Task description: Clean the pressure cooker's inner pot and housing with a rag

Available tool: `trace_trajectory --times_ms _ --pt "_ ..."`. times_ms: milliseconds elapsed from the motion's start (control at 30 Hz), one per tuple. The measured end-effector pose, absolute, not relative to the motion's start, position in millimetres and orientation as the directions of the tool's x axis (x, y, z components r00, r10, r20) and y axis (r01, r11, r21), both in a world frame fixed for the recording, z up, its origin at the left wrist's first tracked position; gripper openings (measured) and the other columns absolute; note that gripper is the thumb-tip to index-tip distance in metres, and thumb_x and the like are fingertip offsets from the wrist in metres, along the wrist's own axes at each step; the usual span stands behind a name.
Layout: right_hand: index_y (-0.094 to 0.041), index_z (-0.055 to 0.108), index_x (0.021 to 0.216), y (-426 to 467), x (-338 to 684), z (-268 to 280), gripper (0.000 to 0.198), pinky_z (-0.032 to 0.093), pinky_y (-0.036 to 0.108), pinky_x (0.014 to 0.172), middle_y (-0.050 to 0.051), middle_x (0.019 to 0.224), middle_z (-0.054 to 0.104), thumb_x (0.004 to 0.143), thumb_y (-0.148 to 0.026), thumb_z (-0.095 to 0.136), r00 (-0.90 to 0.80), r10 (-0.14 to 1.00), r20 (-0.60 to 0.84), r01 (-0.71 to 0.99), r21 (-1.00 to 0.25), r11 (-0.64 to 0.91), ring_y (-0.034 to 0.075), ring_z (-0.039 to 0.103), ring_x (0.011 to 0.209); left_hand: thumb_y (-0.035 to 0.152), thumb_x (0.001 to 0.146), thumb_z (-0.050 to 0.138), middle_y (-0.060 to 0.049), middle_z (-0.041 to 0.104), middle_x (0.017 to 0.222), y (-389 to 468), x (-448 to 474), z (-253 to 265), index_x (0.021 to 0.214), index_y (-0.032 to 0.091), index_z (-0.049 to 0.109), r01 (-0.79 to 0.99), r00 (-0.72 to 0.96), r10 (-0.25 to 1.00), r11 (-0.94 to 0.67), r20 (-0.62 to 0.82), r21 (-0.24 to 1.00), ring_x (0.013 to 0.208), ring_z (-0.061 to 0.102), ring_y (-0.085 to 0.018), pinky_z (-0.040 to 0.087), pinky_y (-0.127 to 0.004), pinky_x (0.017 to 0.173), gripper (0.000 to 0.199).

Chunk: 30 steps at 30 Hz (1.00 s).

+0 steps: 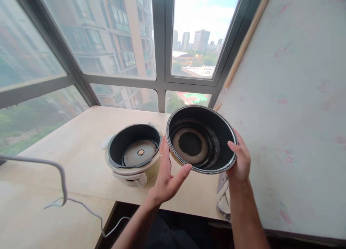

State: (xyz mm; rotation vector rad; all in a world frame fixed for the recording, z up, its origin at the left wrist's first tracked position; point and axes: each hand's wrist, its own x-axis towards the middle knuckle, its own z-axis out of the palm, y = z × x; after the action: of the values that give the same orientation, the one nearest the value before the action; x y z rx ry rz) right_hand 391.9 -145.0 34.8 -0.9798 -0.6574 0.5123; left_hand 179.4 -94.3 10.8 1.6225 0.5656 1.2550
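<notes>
Holding the round, black metal inner pot (190, 142), tilted, above the pale wooden desk (81, 148), right of the round, cream-and-white cooker body (135, 148). Grip on the pot with left hand (167, 178) along left wall, right hand (241, 159) around right rim. Apparently already out of the cooker body, not yet set down.

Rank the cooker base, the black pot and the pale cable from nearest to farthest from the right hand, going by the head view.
1. Black pot: touching the right hand, which grips its right side.
2. Cooker base: on the table, left of the pot.
3. Pale cable: farthest left.
</notes>
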Motion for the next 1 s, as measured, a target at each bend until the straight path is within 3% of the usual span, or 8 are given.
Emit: trace_trajectory --times_ms 200,433,667,1000 --pt "-0.022 0.067 0.129 -204.6 427.5 -27.8 0.059 0.054 0.051 0.099 0.007 0.118 0.075 0.07 -0.026 0.07 0.824 0.565 0.05 -0.179 -0.922 0.342 0.031 0.07 0.108 0.035 0.089 0.072 -0.005 0.021 0.171 -128.3 203.1 -67.1 0.16 0.033 0.034 -0.205 0.55 0.775 -0.236 0.311 0.95 0.159 0.01 -0.033 0.007 -0.054 0.13 0.08" --pt "-0.024 0.067 0.128 -214.8 421.8 -105.0 0.066 0.055 0.037 0.089 0.002 0.111 0.076 0.062 -0.024 0.072 0.785 0.612 -0.093 -0.269 -0.942 0.203 0.024 0.069 0.099 0.038 0.09 0.07 -0.01 0.026 0.17 -133.4 194.1 -147.6 0.158 0.03 0.037 -0.188 0.498 0.852 -0.075 0.161 0.979 0.157 0.021 -0.032 0.017 -0.051 0.129 0.076" --pt "-0.025 0.063 0.136 -198.5 411.6 -135.9 0.071 0.055 0.038 0.089 0.004 0.119 0.074 0.065 -0.025 0.065 0.736 0.674 -0.069 -0.252 -0.951 0.177 0.024 0.069 0.099 0.043 0.086 0.073 -0.013 0.028 0.169 -130.2 183.4 -160.6 0.155 0.025 0.042 -0.193 0.406 0.905 -0.049 0.126 0.98 0.156 0.024 -0.035 0.02 -0.051 0.128 0.077" --pt "-0.025 0.062 0.138 -189.3 413.3 -142.9 0.073 0.054 0.036 0.089 0.003 0.116 0.074 0.065 -0.022 0.061 0.752 0.659 -0.009 -0.18 -0.965 0.192 0.021 0.068 0.097 0.042 0.086 0.072 -0.014 0.03 0.167 -125.5 186.8 -168.3 0.155 0.024 0.042 -0.207 0.405 0.906 -0.045 0.128 0.977 0.156 0.025 -0.034 0.021 -0.049 0.128 0.077"
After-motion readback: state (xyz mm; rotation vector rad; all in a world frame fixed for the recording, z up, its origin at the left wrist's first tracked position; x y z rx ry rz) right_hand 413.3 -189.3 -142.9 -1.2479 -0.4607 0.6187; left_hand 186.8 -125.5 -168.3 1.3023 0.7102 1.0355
